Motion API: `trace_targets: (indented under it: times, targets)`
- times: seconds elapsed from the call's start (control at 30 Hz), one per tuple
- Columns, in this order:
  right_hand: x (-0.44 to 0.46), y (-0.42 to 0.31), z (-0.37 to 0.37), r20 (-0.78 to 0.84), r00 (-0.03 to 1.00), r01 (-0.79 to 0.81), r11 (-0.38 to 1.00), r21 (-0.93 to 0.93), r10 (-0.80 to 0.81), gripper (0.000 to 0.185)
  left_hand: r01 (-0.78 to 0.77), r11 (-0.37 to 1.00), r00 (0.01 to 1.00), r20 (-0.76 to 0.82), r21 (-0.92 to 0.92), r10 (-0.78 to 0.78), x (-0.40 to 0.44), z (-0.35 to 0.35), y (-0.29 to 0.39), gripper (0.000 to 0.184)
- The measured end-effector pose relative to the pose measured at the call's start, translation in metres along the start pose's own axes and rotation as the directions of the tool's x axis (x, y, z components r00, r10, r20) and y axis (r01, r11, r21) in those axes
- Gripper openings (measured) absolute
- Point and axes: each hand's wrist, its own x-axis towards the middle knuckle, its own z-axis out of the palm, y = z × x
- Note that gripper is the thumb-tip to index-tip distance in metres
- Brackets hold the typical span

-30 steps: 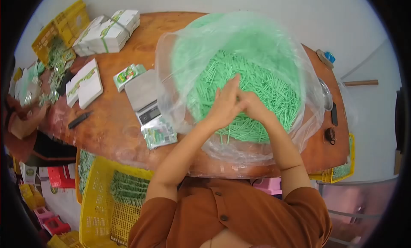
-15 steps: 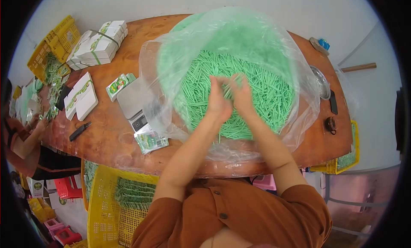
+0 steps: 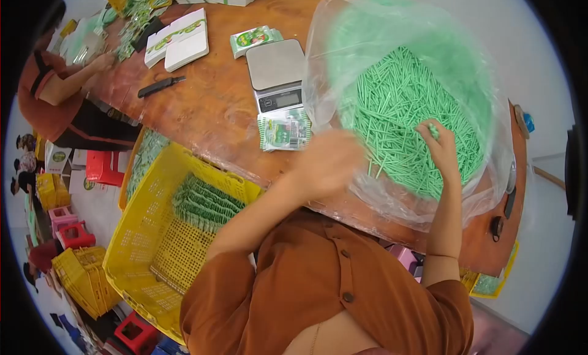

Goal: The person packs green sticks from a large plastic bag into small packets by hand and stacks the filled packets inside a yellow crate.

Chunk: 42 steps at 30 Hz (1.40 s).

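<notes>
My right hand (image 3: 440, 145) is closed around a small bunch of thin green sticks (image 3: 433, 131), whose ends show past the fingers. Below it spreads a heap of the same loose green sticks (image 3: 398, 98) in a large clear plastic bag (image 3: 315, 67). Smeared by motion, my left hand (image 3: 327, 164) is over the table's front edge, left of the bag; its fingers cannot be made out. A filled green-and-white packet (image 3: 285, 132) lies just beyond that hand, against a digital scale (image 3: 275, 64). Another few packets (image 3: 252, 39) lie behind the scale.
Neat rows of packets (image 3: 205, 202) fill part of a yellow crate (image 3: 131, 251) below the table (image 3: 214, 104). A black cutter (image 3: 160, 85) and white boxes (image 3: 187, 42) lie at left. Another person (image 3: 58, 88) works at the far left. A dark roll (image 3: 497, 226) sits at right.
The view has swung left and down. My hands, together over the heap before, are now apart: the left has moved toward the scale and packet, while the right stays over the heap with sticks.
</notes>
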Motion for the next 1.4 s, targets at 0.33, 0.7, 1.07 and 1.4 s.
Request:
trace_targets:
  times: [0.33, 0.7, 1.07, 1.4]
  targets:
    - [0.016, -0.011, 0.02, 0.05, 0.998, -0.028, 0.958, -0.286, 0.044, 0.025, 0.082, 0.917, 0.825, 0.49, 0.391, -0.283, -0.09, -0.059, -0.052, 0.032]
    - [0.046, 0.004, 0.043, 0.129, 0.981, 0.187, 0.858, -0.479, -0.142, 0.032, 0.417, 0.901, 0.871, 0.231, 0.12, -0.434, -0.087, -0.073, -0.057, 0.02]
    - [-0.003, 0.012, 0.028, -0.136, 0.976, -0.099, 0.909, 0.404, 0.167, 0.018, 0.668, 0.615, 0.744, 0.402, -0.419, -0.533, -0.02, 0.104, -0.009, 0.027]
    - [-0.019, -0.009, 0.052, 0.072, 0.996, -0.087, 0.811, 0.578, 0.055, 0.032, 0.758, 0.353, 0.626, 0.463, -0.548, -0.627, -0.035, 0.118, -0.009, 0.027]
